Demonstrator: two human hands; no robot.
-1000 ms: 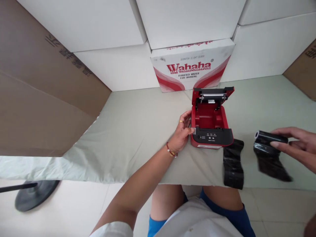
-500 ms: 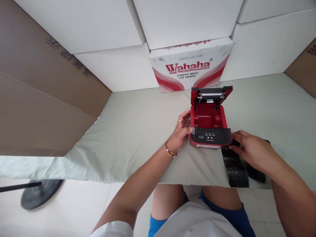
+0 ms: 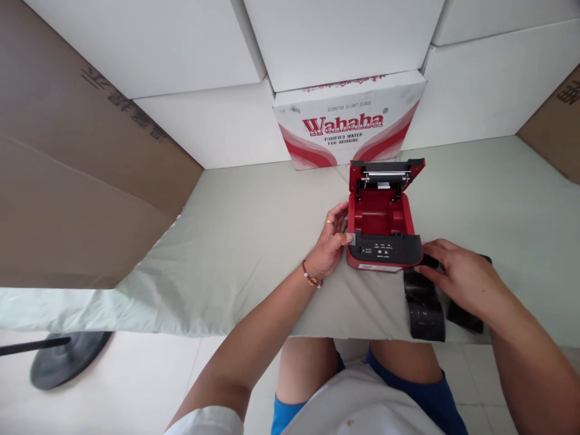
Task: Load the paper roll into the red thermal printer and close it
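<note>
A small red and black label printer (image 3: 385, 249) sits on the cloth with its lid (image 3: 385, 172) raised. Its red inner bay (image 3: 378, 217) shows no roll inside. My left hand (image 3: 334, 238) grips the printer's left side, thumb on the grey tab at the front corner and fingers along the wall. By the right front corner, my right hand (image 3: 457, 275) has thumb and fingers closed on a glossy black strip (image 3: 426, 317), fingertips close against the printer. The strip hangs toward the table's front edge; part of it is hidden beneath the hand.
A pale green cloth (image 3: 254, 241) covers the table. Behind the printer stands a Wahaha water carton (image 3: 348, 127) against stacked white boxes (image 3: 203, 127). Large brown cartons stand at the left (image 3: 81, 181) and right (image 3: 553, 133). A black round base (image 3: 67, 359) rests on the floor.
The black strip's hanging end has shifted slightly left along with my right hand. The printer and my left hand hold their places; the whole view has moved a little.
</note>
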